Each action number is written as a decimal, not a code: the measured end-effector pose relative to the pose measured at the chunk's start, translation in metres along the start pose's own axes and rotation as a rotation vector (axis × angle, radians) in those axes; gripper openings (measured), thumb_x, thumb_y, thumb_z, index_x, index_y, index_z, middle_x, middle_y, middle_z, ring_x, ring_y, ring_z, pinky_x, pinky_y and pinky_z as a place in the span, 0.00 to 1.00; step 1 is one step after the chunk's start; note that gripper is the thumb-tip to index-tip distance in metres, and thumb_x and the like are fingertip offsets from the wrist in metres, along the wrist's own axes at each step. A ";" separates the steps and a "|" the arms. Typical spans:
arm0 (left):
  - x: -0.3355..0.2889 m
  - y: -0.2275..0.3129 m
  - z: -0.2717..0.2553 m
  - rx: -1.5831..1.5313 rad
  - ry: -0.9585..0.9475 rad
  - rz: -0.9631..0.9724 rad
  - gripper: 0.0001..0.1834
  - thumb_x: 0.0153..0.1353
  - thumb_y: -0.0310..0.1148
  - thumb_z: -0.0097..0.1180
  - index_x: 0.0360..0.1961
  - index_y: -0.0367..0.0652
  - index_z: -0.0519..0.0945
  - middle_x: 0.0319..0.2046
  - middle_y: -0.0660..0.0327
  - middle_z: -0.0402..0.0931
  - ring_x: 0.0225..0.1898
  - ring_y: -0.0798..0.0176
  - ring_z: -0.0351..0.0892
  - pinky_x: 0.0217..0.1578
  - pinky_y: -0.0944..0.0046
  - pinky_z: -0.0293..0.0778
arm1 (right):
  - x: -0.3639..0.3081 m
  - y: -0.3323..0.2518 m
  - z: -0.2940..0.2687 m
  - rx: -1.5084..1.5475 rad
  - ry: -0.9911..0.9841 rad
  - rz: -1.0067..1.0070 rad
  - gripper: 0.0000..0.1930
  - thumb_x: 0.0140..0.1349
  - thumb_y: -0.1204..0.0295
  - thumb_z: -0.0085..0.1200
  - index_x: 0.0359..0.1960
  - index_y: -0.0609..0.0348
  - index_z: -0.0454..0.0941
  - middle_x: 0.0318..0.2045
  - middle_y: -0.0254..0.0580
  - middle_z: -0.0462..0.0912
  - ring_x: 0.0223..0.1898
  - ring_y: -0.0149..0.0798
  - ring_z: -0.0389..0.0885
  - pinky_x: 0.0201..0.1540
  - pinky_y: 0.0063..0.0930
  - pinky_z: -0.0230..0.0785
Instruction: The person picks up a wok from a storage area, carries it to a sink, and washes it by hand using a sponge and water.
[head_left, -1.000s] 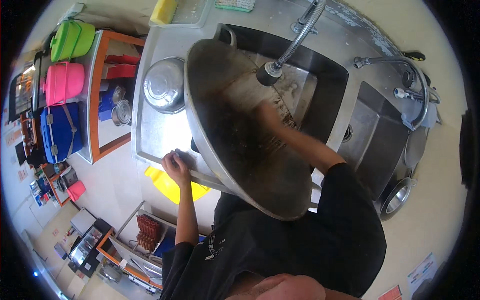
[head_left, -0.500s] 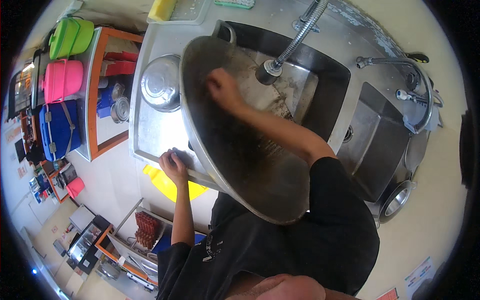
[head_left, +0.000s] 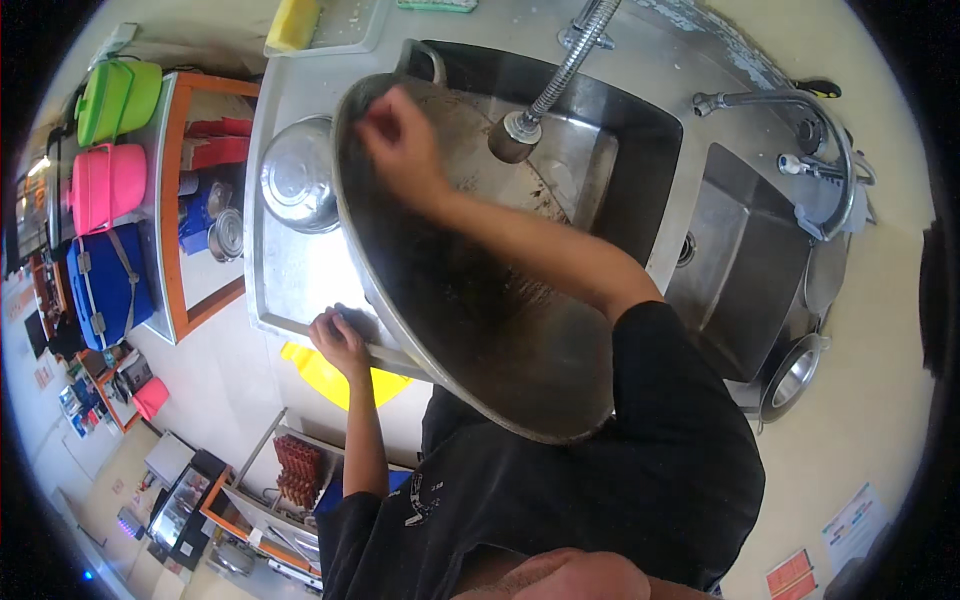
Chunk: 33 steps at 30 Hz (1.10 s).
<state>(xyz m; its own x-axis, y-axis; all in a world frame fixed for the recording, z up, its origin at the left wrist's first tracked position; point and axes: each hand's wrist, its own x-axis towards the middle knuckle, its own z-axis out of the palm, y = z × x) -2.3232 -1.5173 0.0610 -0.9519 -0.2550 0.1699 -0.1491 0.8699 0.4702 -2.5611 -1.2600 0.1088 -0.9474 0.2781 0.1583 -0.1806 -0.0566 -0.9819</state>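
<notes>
A large, dark wok [head_left: 520, 350] stands tilted over the sink, its loop handle [head_left: 428, 62] at the far side and its near rim close to my body. My right hand [head_left: 405, 150] is inside the bowl near its upper left wall. Its fingers are curled and a little blurred; anything in them is hidden. At the front edge of the metal counter [head_left: 285, 268], my left hand [head_left: 341, 345] lies with fingers bent over the rim, left of the wok. An upturned steel bowl [head_left: 298, 178] rests on the counter, against the wok's left side.
A flexible spray hose [head_left: 560, 90] hangs above the sink basin [head_left: 640, 185]. To the right are a second basin [head_left: 745, 270], a curved faucet [head_left: 850, 180] and a hanging strainer [head_left: 797, 380]. A tray with a yellow sponge [head_left: 293, 25] stands far left; a yellow object [head_left: 335, 378] sits below the counter.
My right hand has moved up and left along the wok's inner wall. The whole view has shifted slightly; my left hand stays at the counter edge.
</notes>
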 end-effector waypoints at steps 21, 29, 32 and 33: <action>0.004 0.007 -0.001 -0.001 0.016 0.035 0.06 0.64 0.28 0.51 0.36 0.37 0.77 0.37 0.51 0.75 0.44 0.46 0.74 0.48 0.51 0.69 | -0.214 0.079 -0.243 -0.629 -1.116 0.250 0.15 0.57 0.75 0.49 0.44 0.51 0.82 0.39 0.46 0.82 0.45 0.50 0.82 0.47 0.42 0.75; 0.002 0.005 0.002 -0.021 -0.015 0.039 0.06 0.64 0.28 0.52 0.38 0.37 0.77 0.39 0.51 0.75 0.45 0.46 0.73 0.49 0.51 0.68 | -0.115 0.178 -0.253 -1.235 -0.560 0.130 0.09 0.58 0.77 0.50 0.38 0.63 0.80 0.35 0.55 0.83 0.36 0.57 0.84 0.39 0.47 0.78; 0.003 0.004 0.005 -0.064 0.009 0.003 0.05 0.64 0.27 0.52 0.38 0.37 0.77 0.39 0.51 0.75 0.45 0.47 0.74 0.50 0.51 0.69 | -0.204 0.153 -0.243 -1.186 -0.950 0.273 0.13 0.57 0.79 0.49 0.44 0.60 0.80 0.37 0.55 0.82 0.42 0.56 0.83 0.44 0.47 0.76; 0.006 0.005 0.004 -0.062 0.004 0.025 0.05 0.63 0.27 0.52 0.38 0.37 0.77 0.39 0.51 0.75 0.45 0.47 0.74 0.49 0.51 0.69 | -0.232 0.153 -0.254 -1.094 -1.102 0.283 0.19 0.54 0.80 0.50 0.49 0.56 0.79 0.41 0.56 0.81 0.47 0.56 0.81 0.49 0.48 0.74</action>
<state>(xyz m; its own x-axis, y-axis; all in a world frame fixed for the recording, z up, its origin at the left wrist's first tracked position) -2.3305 -1.5127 0.0604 -0.9539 -0.2353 0.1862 -0.1082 0.8484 0.5181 -2.3021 -1.0901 -0.1049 -0.7230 -0.4544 -0.5203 -0.1629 0.8441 -0.5108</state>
